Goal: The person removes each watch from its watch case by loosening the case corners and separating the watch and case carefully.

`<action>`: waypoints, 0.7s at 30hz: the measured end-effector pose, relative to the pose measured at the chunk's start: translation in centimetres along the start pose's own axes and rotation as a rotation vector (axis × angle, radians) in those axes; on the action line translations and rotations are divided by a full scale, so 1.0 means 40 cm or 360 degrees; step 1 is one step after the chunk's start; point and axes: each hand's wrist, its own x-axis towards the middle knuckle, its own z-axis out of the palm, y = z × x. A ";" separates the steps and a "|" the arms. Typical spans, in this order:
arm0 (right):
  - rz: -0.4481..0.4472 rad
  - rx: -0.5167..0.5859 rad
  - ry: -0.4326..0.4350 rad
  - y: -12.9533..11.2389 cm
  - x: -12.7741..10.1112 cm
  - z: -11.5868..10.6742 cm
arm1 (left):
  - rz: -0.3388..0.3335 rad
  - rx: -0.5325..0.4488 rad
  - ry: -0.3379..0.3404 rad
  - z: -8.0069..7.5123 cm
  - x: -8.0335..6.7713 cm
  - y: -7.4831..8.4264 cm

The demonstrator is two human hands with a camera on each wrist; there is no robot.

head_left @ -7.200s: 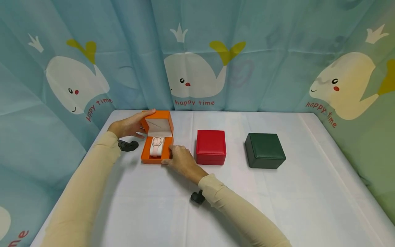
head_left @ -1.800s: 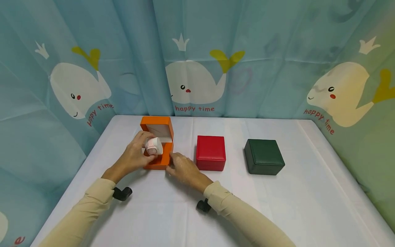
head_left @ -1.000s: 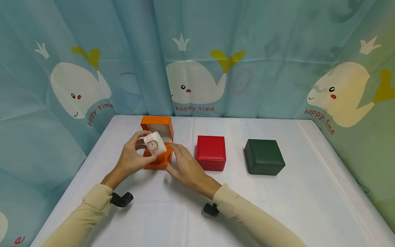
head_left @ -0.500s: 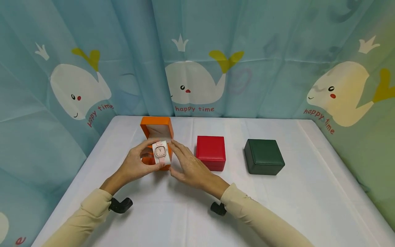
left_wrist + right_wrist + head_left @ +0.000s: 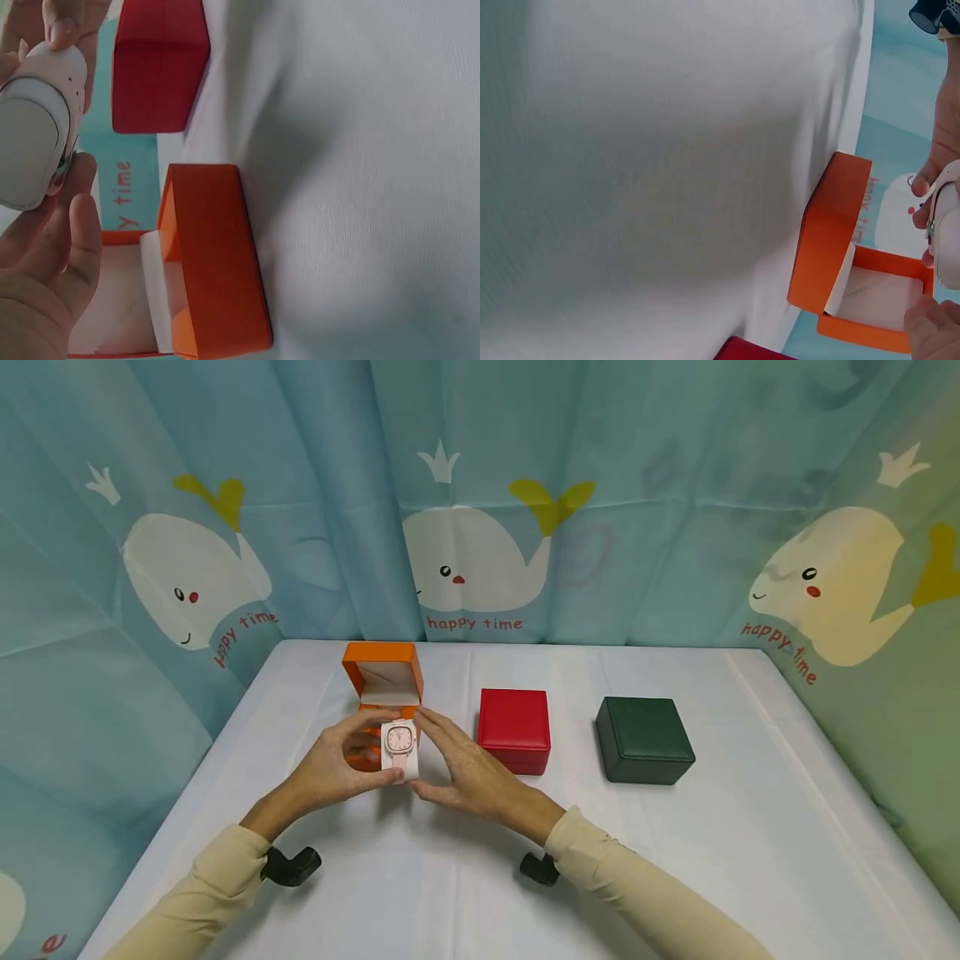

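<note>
- a pale pink wristwatch wrapped round a white cushion (image 5: 399,750) is held between both hands, above the white-covered desk (image 5: 750,827) and just in front of the open orange hinged box (image 5: 382,687).
- the left hand (image 5: 335,771) is curled round the cushion's left side; in the left wrist view its fingers (image 5: 71,232) and thumb are seen pinching the rounded white cushion (image 5: 34,131) from either side.
- the right hand (image 5: 465,770) is closed on the cushion's right side, with fingertips on its top edge and thumb beneath; in the right wrist view only a sliver of the watch (image 5: 946,232) and a few fingertips are seen at the frame's edge.
- the key relation: the watch's dial is turned toward the person and its strap runs top to bottom, so the long axis is roughly upright and each hand is set across it from one side.
- both hands are equally near; neither is free.
- the orange box lies just behind the watch, its lid raised and its pale lining exposed; the hollow in the base is partly hidden by the hands.
- a closed red square box (image 5: 513,730) stands just to the right of the right hand, apart from it.
- a closed dark green square box (image 5: 643,740) stands further right, well apart from both hands.
- a blue curtain printed with white whales (image 5: 465,560) is hung behind the desk.
</note>
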 end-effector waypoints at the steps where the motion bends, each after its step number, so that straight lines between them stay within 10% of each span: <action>1: 0.0006 0.0017 -0.0004 -0.001 -0.001 -0.001 | -0.0016 -0.0005 -0.0008 0.002 -0.002 0.003; 21: -0.0101 0.0359 0.0091 0.014 -0.034 0.005 | 0.0029 0.0031 -0.0174 0.031 -0.039 0.020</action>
